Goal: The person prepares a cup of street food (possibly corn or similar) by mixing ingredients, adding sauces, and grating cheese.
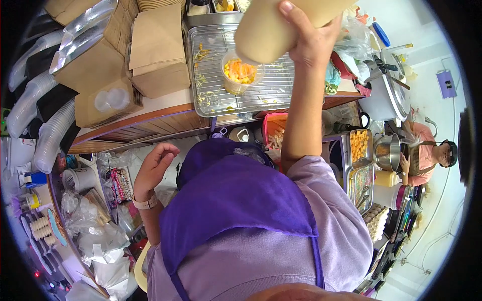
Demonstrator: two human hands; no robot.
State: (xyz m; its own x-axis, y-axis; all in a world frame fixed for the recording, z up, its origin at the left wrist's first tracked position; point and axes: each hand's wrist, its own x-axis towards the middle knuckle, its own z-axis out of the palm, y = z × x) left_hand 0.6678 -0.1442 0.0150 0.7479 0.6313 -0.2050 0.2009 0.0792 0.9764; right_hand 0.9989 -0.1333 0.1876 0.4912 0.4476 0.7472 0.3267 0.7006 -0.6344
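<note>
My right hand (312, 37) grips a large plastic squeeze bottle (269, 32) of beige sauce, held tilted above a clear plastic cup (235, 87). Corn kernels and orange pieces (241, 70) fill the upper part of this cup. It stands on a wire rack in a metal tray (211, 109), where shredded bits are scattered. Whether sauce is coming out cannot be seen, since the bottle's lower end overlaps the cup's rim. Down at the left, my left hand (156, 167) hangs in front of the counter with loosely bent fingers and holds nothing; a watch circles its wrist.
Stacked brown cardboard food boxes (158, 49) and nested clear cups (56, 120) line the counter's left. At the right are a white cooler (384, 98), a metal tray of orange cubes (359, 147) and egg trays (376, 222). Another person (425, 150) stands beside a steel bowl (388, 152).
</note>
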